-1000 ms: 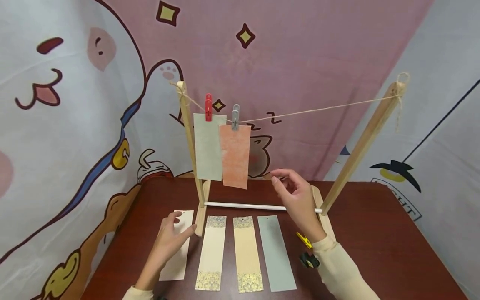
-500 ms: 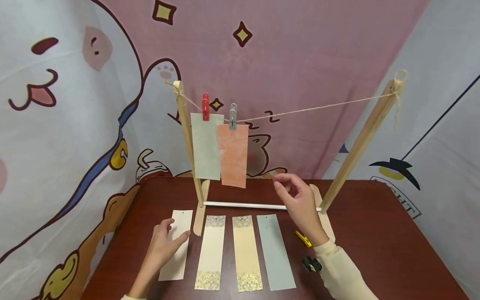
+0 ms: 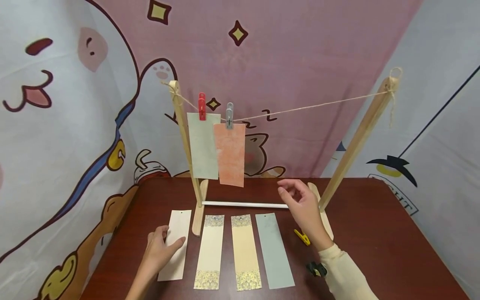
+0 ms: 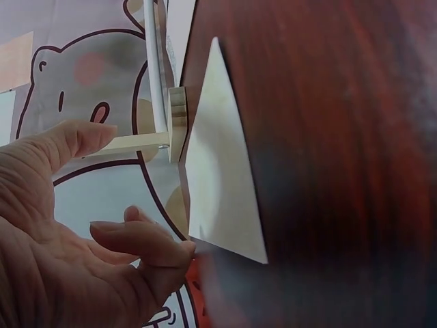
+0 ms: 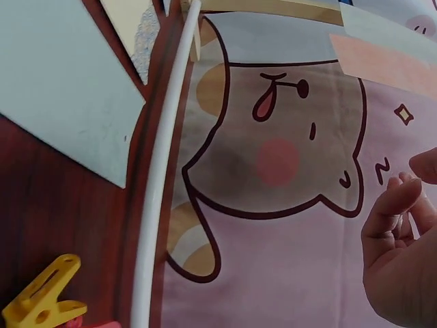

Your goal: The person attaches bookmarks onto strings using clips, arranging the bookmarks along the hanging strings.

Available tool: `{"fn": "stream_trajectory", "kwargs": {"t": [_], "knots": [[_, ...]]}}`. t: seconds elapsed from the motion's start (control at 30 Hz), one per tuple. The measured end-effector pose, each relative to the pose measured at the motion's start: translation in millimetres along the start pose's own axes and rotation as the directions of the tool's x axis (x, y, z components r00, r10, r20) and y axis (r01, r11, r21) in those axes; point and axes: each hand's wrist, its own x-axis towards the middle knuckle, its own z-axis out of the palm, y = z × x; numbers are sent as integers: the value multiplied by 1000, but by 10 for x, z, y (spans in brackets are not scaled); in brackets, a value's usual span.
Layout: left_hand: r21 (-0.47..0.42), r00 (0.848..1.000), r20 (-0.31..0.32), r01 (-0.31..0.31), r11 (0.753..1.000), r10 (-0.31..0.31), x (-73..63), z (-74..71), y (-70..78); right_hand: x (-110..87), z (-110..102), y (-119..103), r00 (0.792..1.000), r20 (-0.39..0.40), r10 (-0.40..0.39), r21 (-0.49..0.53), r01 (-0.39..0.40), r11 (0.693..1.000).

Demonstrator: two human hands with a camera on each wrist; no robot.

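Note:
My left hand point(image 3: 159, 250) hovers over the plain white card point(image 3: 179, 233) at the table's left, its fingers loosely bent and holding nothing. In the left wrist view a gap shows between thumb and fingers. My right hand point(image 3: 301, 204) is raised in front of the white rod point(image 3: 243, 204), fingers loosely curled with nothing between them. On the string point(image 3: 300, 109), a red clothespin point(image 3: 202, 107) holds a pale green sheet point(image 3: 203, 146); a grey clothespin point(image 3: 229, 116) holds an orange sheet point(image 3: 230, 154). The yellow clothespin point(image 3: 302, 237) lies near my right forearm.
Two patterned cards point(image 3: 209, 252) and a grey-green card point(image 3: 275, 250) lie in a row on the dark red table point(image 3: 375, 250). Wooden posts point(image 3: 354, 146) carry the string. A small dark object point(image 3: 316, 269) lies by the right sleeve. A printed cloth point(image 3: 292, 50) hangs behind.
My left hand has drawn back slightly toward me and left over the white card. The right hand has lowered a little. The hanging sheets stay clipped; the head view has shifted slightly.

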Motion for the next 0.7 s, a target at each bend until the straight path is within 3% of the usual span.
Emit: {"fn": "stream_trajectory", "kwargs": {"t": [0.3,0.7], "knots": [[13,1000,-11,12,1000,-12,-29,14,-55,-39,-52,439,1000,-5,20,-23,-20,1000],[81,999,-13,50,995,-49,-65,32,-124,-134,-186,664,999,14,35,-91,-33,995]]}}
